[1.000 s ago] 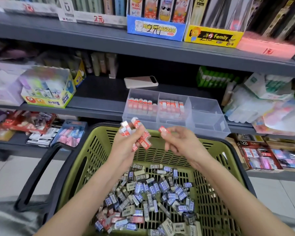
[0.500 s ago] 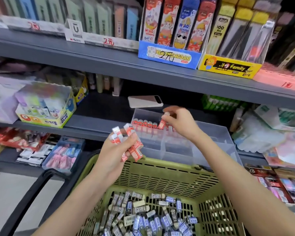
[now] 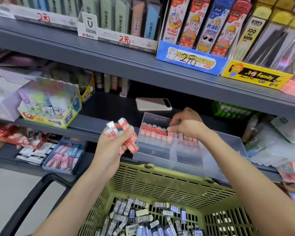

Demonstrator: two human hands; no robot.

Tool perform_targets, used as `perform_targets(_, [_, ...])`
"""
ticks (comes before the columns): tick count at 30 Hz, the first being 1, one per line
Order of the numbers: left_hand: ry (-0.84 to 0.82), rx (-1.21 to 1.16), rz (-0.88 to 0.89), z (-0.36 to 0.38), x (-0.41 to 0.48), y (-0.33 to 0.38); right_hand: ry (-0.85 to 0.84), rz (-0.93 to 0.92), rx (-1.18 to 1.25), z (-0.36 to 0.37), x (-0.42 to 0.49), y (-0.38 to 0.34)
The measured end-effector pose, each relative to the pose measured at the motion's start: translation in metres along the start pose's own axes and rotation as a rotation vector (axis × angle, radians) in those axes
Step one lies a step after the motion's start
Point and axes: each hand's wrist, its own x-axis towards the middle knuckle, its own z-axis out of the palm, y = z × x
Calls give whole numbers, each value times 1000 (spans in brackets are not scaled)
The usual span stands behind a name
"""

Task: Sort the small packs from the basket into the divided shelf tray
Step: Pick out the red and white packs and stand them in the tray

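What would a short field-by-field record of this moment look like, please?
left hand: grips a bunch of red packs
right hand: pinches one red pack at the row's end
tray: clear, divided, on the shelf; red packs stand in rows in two compartments
basket: green, below the tray, holds dark 2B packs
phone: lies flat behind the tray

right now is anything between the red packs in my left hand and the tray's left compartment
Only the right hand, pinching a pack at the row's end there. Otherwise the tray is open-topped; nothing visible blocks the held red packs.
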Motion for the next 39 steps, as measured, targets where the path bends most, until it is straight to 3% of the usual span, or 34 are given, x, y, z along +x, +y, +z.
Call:
perform_targets(8, [-48,-49,-70,1,-3,-2,-50,-145,-606,11,-4,-8])
perform_targets(10, [-59,-36,-71,1,-4,0,33,-162,-666,14,-9,-16])
perform_targets(12, [-86,-27,-67,0,-5,1,202,-155,-428,14,-17,-27])
perform_targets(13, [-101,-21,-67,0,-5,2,217,-143,-134,11,-23,-35])
perform_targets(15, [-149,9,-69,1,-6,3,14,-122,599,4,-33,-54])
perform_targets(16, [-186,32,-66,2,-7,4,-106,-121,831,1,-38,-63])
perform_targets(18, [-258,88,-50,3,-10,6,-226,-165,935,-2,-46,-74])
perform_targets(21, [-300,149,-30,1,-13,7,-246,-166,1016,-1,-52,-79])
perform_targets(24, [-291,182,10,3,-15,5,-256,-80,1294,3,-58,-69])
perform_targets(26, [-286,191,33,7,-16,4,-174,12,1469,1,-59,-52])
perform_targets(28, [-284,168,29,10,-17,3,15,133,1531,-6,-59,-23])
perform_targets(30, [-268,128,14,10,-17,2,257,290,1509,-14,-59,12])
perform_targets(32, [-236,112,5,12,-17,2,398,399,1392,-17,-59,40])
perform_targets(36, [-201,92,-3,16,-18,1,487,447,967,-13,-52,74])
perform_targets(39, [-210,86,-4,19,-21,0,399,406,597,-17,-53,84])
